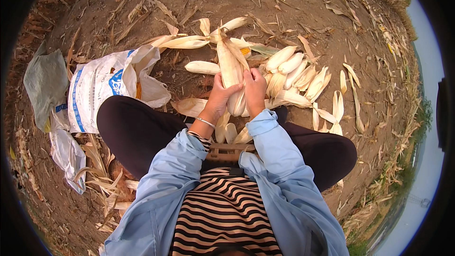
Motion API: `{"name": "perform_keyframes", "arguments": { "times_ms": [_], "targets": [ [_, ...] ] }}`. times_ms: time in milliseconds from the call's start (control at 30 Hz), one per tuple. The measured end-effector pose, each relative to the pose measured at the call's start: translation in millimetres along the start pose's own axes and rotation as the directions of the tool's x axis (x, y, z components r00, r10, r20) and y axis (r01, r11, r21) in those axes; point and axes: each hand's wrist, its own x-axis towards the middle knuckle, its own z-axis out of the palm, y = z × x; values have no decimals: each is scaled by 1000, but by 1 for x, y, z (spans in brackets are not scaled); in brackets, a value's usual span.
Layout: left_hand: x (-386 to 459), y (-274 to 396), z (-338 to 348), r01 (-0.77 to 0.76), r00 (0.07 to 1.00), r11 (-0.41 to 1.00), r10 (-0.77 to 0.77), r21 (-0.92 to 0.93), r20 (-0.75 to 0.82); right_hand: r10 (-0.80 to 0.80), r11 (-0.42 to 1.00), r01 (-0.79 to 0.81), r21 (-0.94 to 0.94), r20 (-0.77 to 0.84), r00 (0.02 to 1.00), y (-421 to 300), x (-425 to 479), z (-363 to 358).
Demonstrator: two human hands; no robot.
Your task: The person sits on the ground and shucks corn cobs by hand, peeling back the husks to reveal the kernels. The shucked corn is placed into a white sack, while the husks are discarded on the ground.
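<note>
An ear of corn in its dry husk (229, 64) is held upright between both my hands, its pointed tip away from me. My left hand (222, 94) grips its left side, with the thumb across the front. On its right edge, the fingers of my right hand (255, 87) pinch the husk. Beyond it, another ear shows yellow kernels (245, 51) through parted husk. A pile of husked-over ears (293, 67) lies to the right of my hands, and a single pale ear (202, 67) rests on the soil to the left.
A white woven sack (97, 89) lies on the left with its mouth towards my hands and yellow corn inside. Beside it are a grey-green sack (46, 81) and a crumpled white bag (67, 153). Loose husks (337, 110) litter the soil. A brown slatted plastic piece (227, 152) is between my legs.
</note>
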Motion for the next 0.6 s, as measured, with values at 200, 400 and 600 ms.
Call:
{"name": "perform_keyframes", "arguments": {
  "times_ms": [200,400,600],
  "targets": [
    [-6,9,-2,85,984,972,-47,-221,172,-188,979,190,-70,42,981,4,3,2],
    [-3,4,-9,125,978,973,-88,-194,188,-305,940,306,-149,25,952,10,0,8],
    [-4,3,3,-77,997,964,74,-253,-22,-328,876,299,-378,-14,944,-3,-9,10]
  ]
}}
